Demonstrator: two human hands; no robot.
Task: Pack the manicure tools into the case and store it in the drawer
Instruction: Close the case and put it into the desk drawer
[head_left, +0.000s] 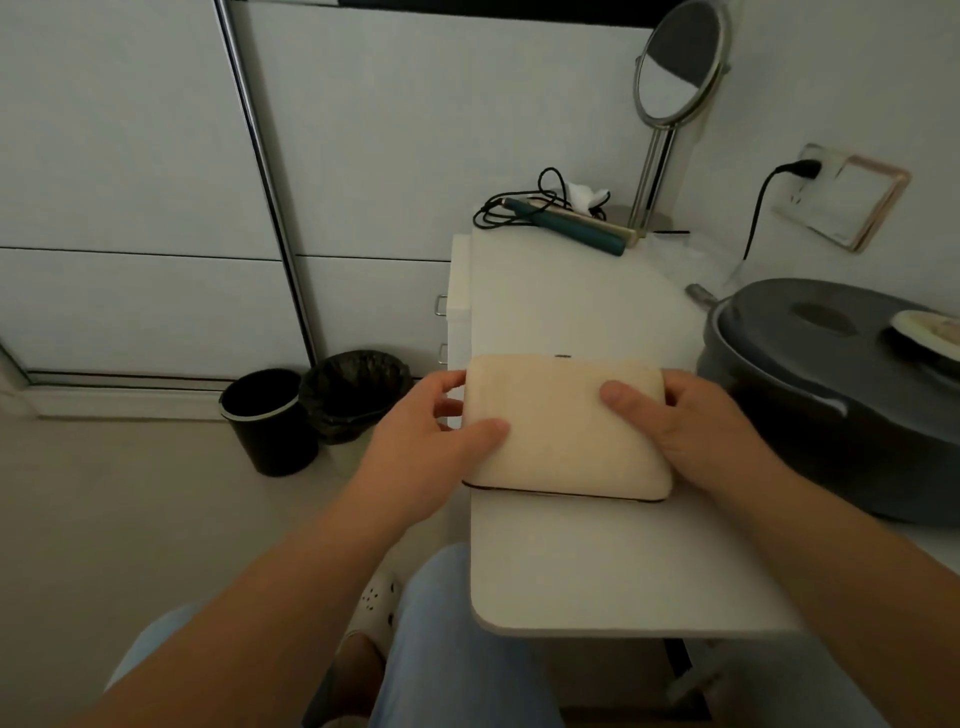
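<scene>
The cream case (563, 428) lay closed, or very nearly so, on the white tabletop (597, 571), its dark seam showing along the near edge and a small clasp at the far edge. No manicure tools were visible outside it, so packing looked finished and the step in hand was probably shutting the case firmly before carrying it off. The left hand (431, 441) gripped the case's left edge, thumb lying on the lid and fingers curled round the side. The right hand (696, 431) held the right edge the same way, thumb pressing on top.

To do this well, both thumbs should press down evenly until the clasp catches; then the case should be lifted level, so nothing shifts inside. The drawer unit (454, 312), with small metal handles on its left face, stood just beyond the tabletop's left edge, so one hand would need freeing to pull a drawer. A hair straightener (571, 228) and a standing mirror (675, 67) sat well behind, clear of the path.
</scene>
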